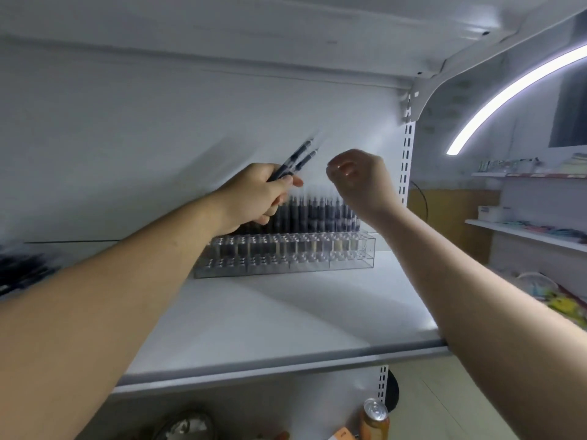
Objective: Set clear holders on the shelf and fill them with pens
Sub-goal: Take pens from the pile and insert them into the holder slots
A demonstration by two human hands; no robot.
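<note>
Shelf [286, 312] of white metal, one board, spreads beneath both hands. One long, clear plastic holder [286, 258] stands on it just below and between the hands, toward the back wall, packed with dark upright pens [317, 214] too blurred to count. The left hand [254, 195] grips two dark held pens [298, 160], tips angled up toward the right hand [359, 179]; blur may hide a third. That hand, above the holder's right end, is curled into a loose fist with nothing visible inside. One orange drinks can [374, 417] stands far below the right forearm.
</note>
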